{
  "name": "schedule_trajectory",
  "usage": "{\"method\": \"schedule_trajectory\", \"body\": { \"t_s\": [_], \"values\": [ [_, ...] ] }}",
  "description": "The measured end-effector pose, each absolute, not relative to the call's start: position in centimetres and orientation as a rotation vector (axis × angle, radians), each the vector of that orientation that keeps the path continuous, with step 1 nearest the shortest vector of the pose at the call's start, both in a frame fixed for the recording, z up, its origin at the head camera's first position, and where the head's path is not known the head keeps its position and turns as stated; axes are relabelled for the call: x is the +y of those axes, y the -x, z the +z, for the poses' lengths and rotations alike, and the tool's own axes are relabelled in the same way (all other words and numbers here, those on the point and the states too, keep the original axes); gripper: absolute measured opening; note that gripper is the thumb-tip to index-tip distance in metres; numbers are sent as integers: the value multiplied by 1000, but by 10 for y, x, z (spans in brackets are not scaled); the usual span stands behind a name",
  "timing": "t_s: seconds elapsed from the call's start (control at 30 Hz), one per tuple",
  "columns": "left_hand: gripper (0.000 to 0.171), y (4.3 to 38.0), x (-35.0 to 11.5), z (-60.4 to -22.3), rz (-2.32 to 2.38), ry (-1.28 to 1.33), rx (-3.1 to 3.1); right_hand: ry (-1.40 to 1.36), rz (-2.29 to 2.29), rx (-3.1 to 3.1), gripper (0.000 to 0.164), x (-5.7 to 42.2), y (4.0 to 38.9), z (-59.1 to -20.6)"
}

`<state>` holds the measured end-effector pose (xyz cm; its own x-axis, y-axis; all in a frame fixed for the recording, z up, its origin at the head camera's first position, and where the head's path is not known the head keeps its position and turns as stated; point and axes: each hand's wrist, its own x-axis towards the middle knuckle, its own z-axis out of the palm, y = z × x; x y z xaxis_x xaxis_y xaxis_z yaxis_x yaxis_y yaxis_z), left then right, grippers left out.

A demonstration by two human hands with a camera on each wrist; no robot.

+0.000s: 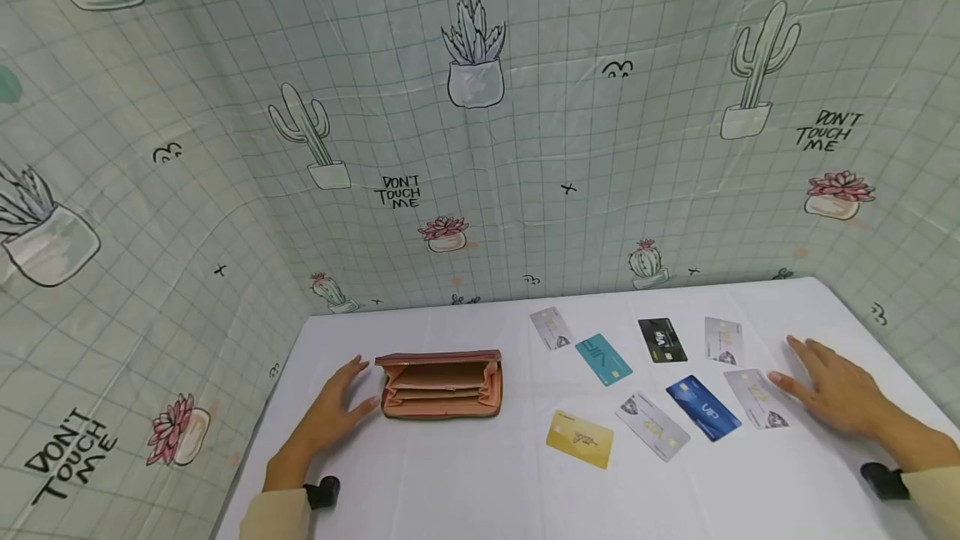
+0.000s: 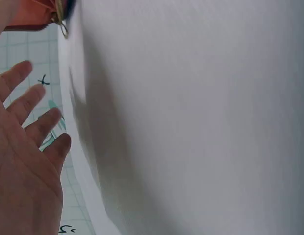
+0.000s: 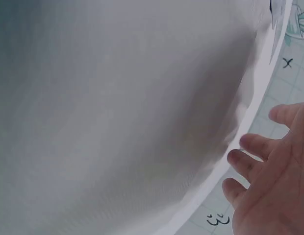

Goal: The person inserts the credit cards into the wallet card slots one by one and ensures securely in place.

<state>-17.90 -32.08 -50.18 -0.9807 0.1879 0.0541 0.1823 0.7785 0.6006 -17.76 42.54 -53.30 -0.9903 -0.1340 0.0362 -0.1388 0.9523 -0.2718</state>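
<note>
A brown-pink wallet (image 1: pixel 441 407) stands unzipped on the white table, its inner compartments showing. Just left of it, my left hand (image 1: pixel 330 415) has its fingers spread, thumb near the wallet's side, holding nothing. In the left wrist view a corner of the wallet (image 2: pixel 32 14) with its zipper pull shows above the loosely extended fingers. On the right, my right hand (image 1: pixel 843 390) holds nothing, its thumb tip close to a silver card (image 1: pixel 756 398); whether they touch I cannot tell. Relaxed fingers of the right hand (image 3: pixel 274 181) also appear in the right wrist view.
Several cards lie spread right of the wallet: a gold card (image 1: pixel 580 440), blue card (image 1: pixel 703 408), black card (image 1: pixel 662 341), teal card (image 1: pixel 603 359), and silver ones, including a silver card (image 1: pixel 652 426). A cactus-print cloth (image 1: pixel 525 148) encloses the white table (image 1: pixel 480 490).
</note>
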Motion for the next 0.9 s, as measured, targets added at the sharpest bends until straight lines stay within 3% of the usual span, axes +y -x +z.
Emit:
{"method": "schedule_trajectory", "body": {
  "t_s": [0.4,0.9],
  "values": [
    [62,179,-317,-506,1241,-321,2849,-301,478,-3033,77,408,169,-531],
    [69,184,-307,-503,1495,-408,2737,-323,608,-3072,70,391,161,-521]
  ]
}}
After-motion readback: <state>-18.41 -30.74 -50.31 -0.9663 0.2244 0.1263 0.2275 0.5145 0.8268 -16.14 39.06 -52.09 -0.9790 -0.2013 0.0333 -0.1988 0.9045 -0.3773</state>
